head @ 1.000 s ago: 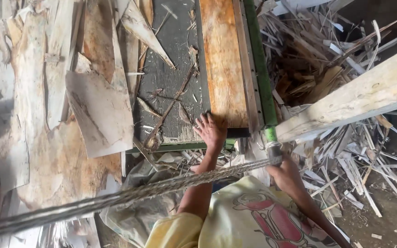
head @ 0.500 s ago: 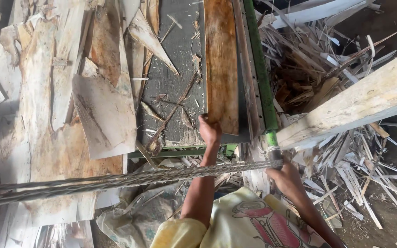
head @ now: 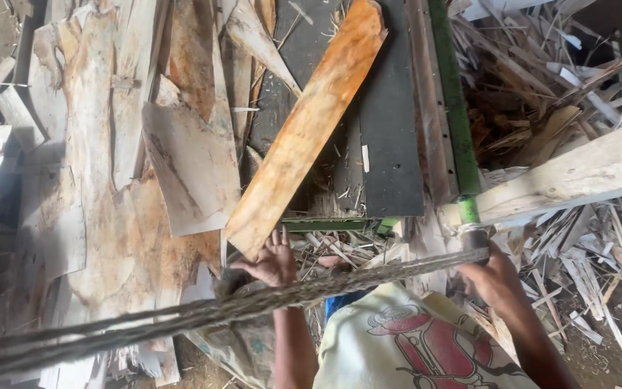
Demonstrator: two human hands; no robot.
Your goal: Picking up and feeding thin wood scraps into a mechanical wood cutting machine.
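Scrap wood crowds the whole frame. Thin, pale, curling sheets of peeled veneer (head: 116,180) lie heaped across the left half, torn at the edges and streaked with brown. At the upper right, a tangle of splintered wooden strips and offcuts (head: 541,108) fills the ground beyond a green metal rail (head: 453,108) that runs down the frame. Between them sits a dark, flat machine bed (head: 390,144), dusty and strewn with chips.

Across that bed lies a long orange-brown wooden plank (head: 307,126), rough-sawn and blotchy, slanting from top centre down to lower centre. The left hand (head: 271,261) is at its lower end, fingers spread and pressed against the plank's edge rather than wrapped around it.

A thick, frayed, twisted grey rope (head: 203,311) stretches from the lower left corner up to the right, passing in front of the left forearm and hiding part of the wrist. The right hand (head: 494,277) is curled at the rope's right end, just below the green rail, beside a pale squared timber beam (head: 577,176) jutting in from the right edge; whether it clamps the rope cannot be told for certain.
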